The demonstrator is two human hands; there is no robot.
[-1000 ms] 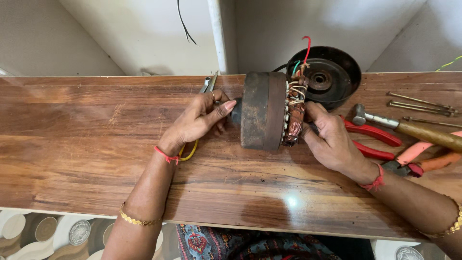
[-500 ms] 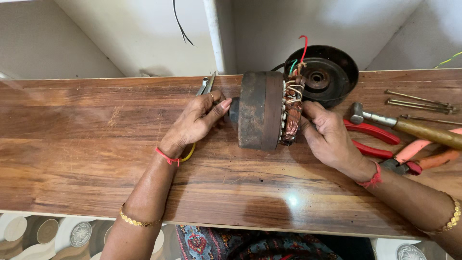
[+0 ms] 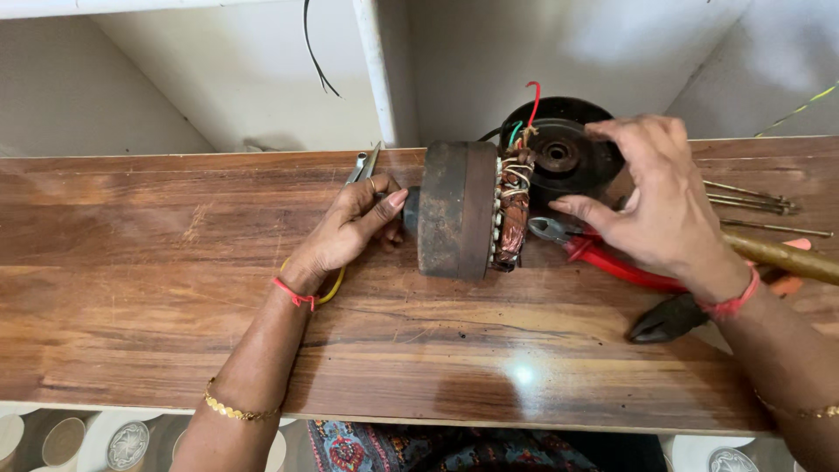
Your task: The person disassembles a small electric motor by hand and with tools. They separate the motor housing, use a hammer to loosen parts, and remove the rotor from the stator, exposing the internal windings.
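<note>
here, rusty round motor (image 3: 459, 210), glossy wooden table (image 3: 175, 288)

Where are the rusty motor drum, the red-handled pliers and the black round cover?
Rusty motor drum (image 3: 454, 210), head view, on its brown outer band.
Red-handled pliers (image 3: 612, 262), head view, on the red handle below the right hand.
Black round cover (image 3: 559, 157), head view, near its centre hub.

Both forearms are bare, with no sleeves in view. The left hand (image 3: 350, 232) wears a ring on one finger, a thin red thread tied at the wrist, and a slim gold chain bracelet further up the forearm. The right hand (image 3: 660, 205) has a red thread band at the wrist and a gold bangle higher up.
</note>
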